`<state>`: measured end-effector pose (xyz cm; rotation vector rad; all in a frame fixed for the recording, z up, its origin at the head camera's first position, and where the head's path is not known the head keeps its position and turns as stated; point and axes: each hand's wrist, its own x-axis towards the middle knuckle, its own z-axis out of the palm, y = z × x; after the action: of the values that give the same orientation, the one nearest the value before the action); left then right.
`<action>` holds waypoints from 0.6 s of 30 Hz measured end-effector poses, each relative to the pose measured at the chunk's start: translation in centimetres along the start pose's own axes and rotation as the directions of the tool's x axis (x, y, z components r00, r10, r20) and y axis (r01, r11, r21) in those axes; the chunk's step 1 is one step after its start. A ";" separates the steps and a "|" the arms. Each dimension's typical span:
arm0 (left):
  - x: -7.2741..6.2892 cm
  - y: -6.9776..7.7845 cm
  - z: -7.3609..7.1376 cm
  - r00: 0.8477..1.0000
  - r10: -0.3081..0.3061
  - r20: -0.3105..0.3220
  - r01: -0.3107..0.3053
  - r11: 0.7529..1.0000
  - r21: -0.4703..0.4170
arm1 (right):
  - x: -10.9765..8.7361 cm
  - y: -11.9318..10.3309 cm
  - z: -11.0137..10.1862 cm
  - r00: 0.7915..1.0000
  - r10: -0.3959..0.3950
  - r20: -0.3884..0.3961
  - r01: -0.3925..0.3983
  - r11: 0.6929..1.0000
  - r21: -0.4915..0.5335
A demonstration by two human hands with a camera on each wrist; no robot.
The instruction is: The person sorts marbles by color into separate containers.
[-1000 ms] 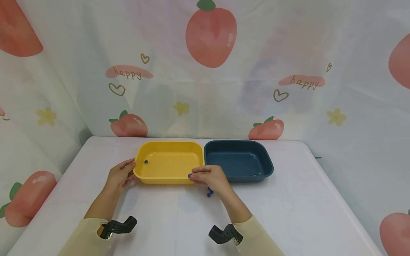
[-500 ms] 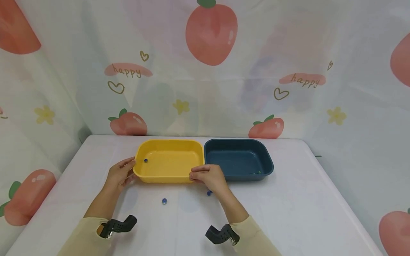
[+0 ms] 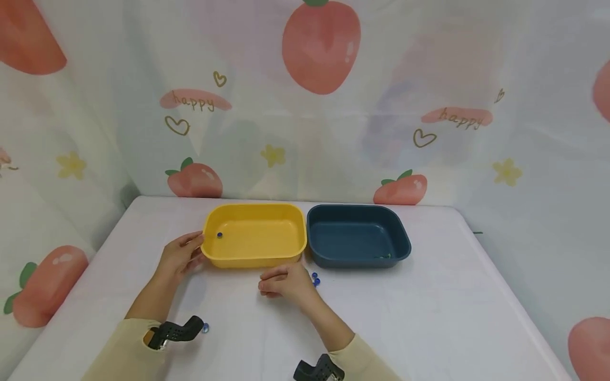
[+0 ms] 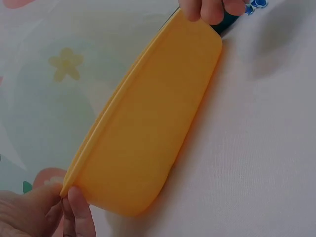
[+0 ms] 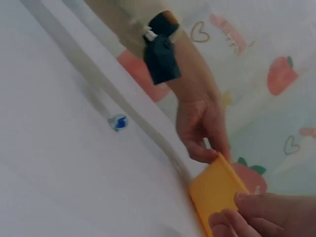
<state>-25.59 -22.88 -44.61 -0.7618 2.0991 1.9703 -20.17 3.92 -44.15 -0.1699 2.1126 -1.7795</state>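
Note:
My left hand [image 3: 180, 256] grips the left rim of a yellow plastic tray [image 3: 254, 262], thumb and fingers pinching its edge in the left wrist view. One blue marble [image 3: 220, 235] lies inside that tray. My right hand [image 3: 289, 284] hovers over the table just in front of the tray, fingers loosely bent, with nothing visible between them. Beside the left wrist strap a clear-and-blue marble [image 3: 206, 328] sits on the table; the right wrist view also shows this marble [image 5: 119, 122]. Several blue marbles [image 3: 316, 281] cluster just right of my right hand, which partly hides them.
A dark blue tray [image 3: 359, 261] stands right of the yellow one, close against it, with small green-marked pieces [image 3: 385, 256] in its front right corner. A white cloth covers the table [image 3: 443, 317]. Behind hangs a fruit-print curtain [image 3: 333, 137].
A marble left my right fingers at the yellow tray's front rim and rolled left and toward me across the table. My right hand came off the rim, moving toward me and left. The left hand stayed.

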 end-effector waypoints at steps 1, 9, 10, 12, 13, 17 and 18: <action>0.0 0.1 0.0 1.000 0.003 -0.001 -0.003 1.000 0.010 | 0.0 0.2 0.8 1.000 -0.005 0.010 0.006 1.000 -0.020; 0.1 0.5 0.0 0.999 0.040 0.008 -0.041 0.997 0.058 | -0.7 1.7 6.7 0.984 -0.030 0.177 0.061 0.983 -0.171; 0.1 0.5 0.0 0.999 0.043 0.010 -0.044 0.997 0.056 | -0.8 1.8 7.2 0.982 -0.028 0.188 0.061 0.983 -0.171; 0.1 0.5 -0.2 0.999 0.040 -0.001 -0.040 0.998 0.050 | -1.1 1.9 7.9 0.979 -0.025 0.205 0.061 0.983 -0.171; 0.1 0.5 -0.2 0.999 0.035 -0.002 -0.035 0.998 0.049 | -1.2 1.9 8.1 0.978 -0.023 0.209 0.059 0.984 -0.169; 0.0 0.5 -0.4 1.000 0.023 0.006 -0.023 0.999 0.028 | -1.5 2.2 8.1 0.979 -0.008 0.205 0.041 0.987 -0.159; -0.1 0.5 -0.4 1.000 0.024 0.018 -0.025 0.999 0.029 | -1.6 2.2 7.8 0.980 -0.003 0.198 0.035 0.987 -0.157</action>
<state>-25.68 -23.27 -44.08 -0.7137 2.1325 1.9465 -15.61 -2.40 -47.00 -0.3940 2.1134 -1.5332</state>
